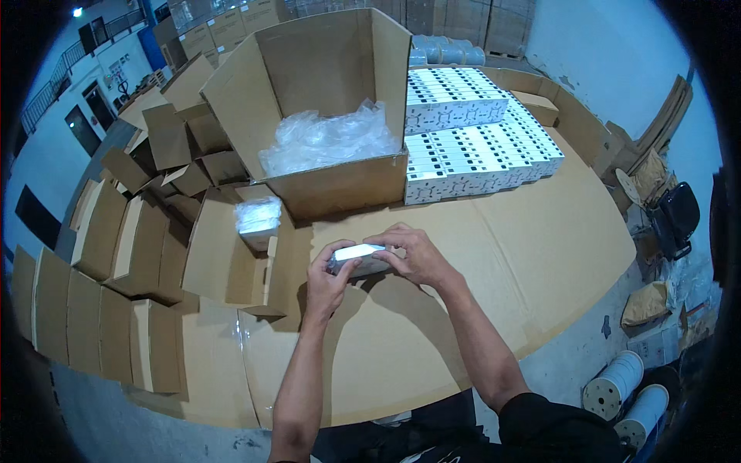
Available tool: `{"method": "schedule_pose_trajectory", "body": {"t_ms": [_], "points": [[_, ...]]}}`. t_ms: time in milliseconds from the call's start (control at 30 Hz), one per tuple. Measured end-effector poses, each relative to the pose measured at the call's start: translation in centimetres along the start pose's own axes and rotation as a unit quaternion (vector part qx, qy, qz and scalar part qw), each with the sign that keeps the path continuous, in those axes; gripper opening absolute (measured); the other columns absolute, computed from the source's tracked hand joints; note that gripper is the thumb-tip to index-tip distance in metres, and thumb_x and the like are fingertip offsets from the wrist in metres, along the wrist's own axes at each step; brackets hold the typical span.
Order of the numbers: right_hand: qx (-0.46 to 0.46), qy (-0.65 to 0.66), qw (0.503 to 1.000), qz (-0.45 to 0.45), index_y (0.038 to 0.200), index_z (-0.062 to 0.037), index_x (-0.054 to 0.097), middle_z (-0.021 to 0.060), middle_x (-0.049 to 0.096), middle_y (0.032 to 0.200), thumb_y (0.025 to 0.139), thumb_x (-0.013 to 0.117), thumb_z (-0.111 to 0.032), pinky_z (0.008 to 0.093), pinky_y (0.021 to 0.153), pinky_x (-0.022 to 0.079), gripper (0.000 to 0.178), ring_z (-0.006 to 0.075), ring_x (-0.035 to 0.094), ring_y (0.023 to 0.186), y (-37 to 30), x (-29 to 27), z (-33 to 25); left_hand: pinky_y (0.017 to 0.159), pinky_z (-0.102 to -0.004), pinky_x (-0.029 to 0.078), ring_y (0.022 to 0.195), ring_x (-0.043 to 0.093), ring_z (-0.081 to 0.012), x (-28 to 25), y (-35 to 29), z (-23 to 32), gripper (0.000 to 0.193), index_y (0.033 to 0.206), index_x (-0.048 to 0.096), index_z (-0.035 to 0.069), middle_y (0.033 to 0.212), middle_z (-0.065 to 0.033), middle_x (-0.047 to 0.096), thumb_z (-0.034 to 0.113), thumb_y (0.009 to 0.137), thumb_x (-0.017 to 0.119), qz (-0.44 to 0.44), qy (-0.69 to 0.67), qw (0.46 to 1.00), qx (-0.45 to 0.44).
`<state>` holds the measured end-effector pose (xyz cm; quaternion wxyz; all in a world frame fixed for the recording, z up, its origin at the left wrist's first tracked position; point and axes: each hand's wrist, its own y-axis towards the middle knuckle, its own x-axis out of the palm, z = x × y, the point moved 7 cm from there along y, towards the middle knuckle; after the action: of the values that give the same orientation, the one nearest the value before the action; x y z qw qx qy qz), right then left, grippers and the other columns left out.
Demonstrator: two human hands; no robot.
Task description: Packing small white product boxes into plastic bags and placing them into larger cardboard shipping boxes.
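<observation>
Between my two hands, just above the cardboard-covered table [463, 309], is a small white box [360, 252]. My left hand [327, 279] grips its left end, thumb on the near side. At the right end, my right hand [415, 258] closes its fingers and thumb around the box. To the left stands an open brown carton [266, 297] with a clear-wrapped white box [258, 219] inside. Behind my hands, a large open carton [347, 185] holds crumpled clear plastic bags [332, 139]. Many matching white boxes [478, 158] are stacked in rows at the far right.
Several open brown cartons [100, 316] crowd the left side of the table. More loose cartons [174, 147] are heaped behind them. On the floor at the lower right are white spools [614, 383], and a black chair [674, 220] stands beyond the table's right edge.
</observation>
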<state>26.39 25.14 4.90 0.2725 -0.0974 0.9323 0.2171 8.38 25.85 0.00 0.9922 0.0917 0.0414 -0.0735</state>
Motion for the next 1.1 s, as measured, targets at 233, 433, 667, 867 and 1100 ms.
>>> {"method": "schedule_pose_trajectory", "body": {"t_ms": [233, 433, 667, 867, 1100], "points": [[-0.082, -0.179, 0.976, -0.090, 0.111, -0.0023, 0.071, 0.0169, 0.072, 0.105, 0.088, 0.070, -0.014, 0.0452, 0.092, 0.051, 0.026, 0.0373, 0.064, 0.095, 1.8, 0.9, -2.6, 0.084, -0.0268, 0.054, 0.097, 0.065, -0.0120, -0.1, 0.0, -1.0, 0.030, 0.122, 0.065, 0.003, 0.105, -0.0040, 0.070, 0.008, 0.093, 0.074, -0.005, -0.030, 1.000, 0.005], [-0.073, -0.163, 0.981, -0.079, 0.110, -0.0016, 0.070, 0.0172, 0.071, 0.102, 0.087, 0.072, -0.009, 0.0458, 0.085, 0.053, 0.025, 0.0371, 0.066, 0.093, 3.0, -0.5, -2.5, 0.100, -0.0377, 0.049, 0.118, 0.061, -0.0265, -0.5, -3.1, 1.8, 0.059, 0.140, 0.050, 0.000, 0.129, -0.0176, 0.062, 0.010, 0.089, 0.076, 0.082, 0.080, 0.992, 0.043], [-0.049, -0.054, 0.997, 0.030, 0.110, 0.0000, 0.067, 0.0168, 0.069, 0.089, 0.087, 0.071, -0.003, 0.0410, 0.072, 0.053, 0.024, 0.0329, 0.066, 0.077, 7.4, -1.0, -4.7, 0.116, -0.0523, 0.033, 0.140, 0.040, -0.0418, -1.8, -13.2, 3.1, 0.072, 0.148, 0.044, 0.001, 0.151, -0.0190, 0.045, 0.025, 0.088, 0.075, -0.022, 0.398, 0.916, 0.047], [-0.032, 0.110, 0.990, 0.079, 0.116, 0.0036, 0.066, 0.0157, 0.075, 0.099, 0.091, 0.070, 0.000, 0.0298, 0.078, 0.060, 0.026, 0.0151, 0.072, 0.089, 10.8, 3.4, -6.1, 0.115, -0.0578, 0.030, 0.142, 0.037, -0.0405, -2.6, -17.0, 3.8, 0.065, 0.146, 0.048, 0.003, 0.153, -0.0144, 0.044, 0.036, 0.093, 0.065, -0.043, 0.477, 0.878, 0.001], [-0.021, 0.177, 0.982, 0.066, 0.115, 0.0049, 0.065, 0.0180, 0.075, 0.100, 0.093, 0.070, -0.007, 0.0307, 0.079, 0.059, 0.025, 0.0164, 0.073, 0.087, 12.8, 9.4, -4.4, 0.116, -0.0567, 0.029, 0.141, 0.038, -0.0402, -2.6, -18.1, 4.0, 0.063, 0.146, 0.048, 0.003, 0.153, -0.0141, 0.045, 0.036, 0.094, 0.063, -0.046, 0.475, 0.879, 0.001]]}}
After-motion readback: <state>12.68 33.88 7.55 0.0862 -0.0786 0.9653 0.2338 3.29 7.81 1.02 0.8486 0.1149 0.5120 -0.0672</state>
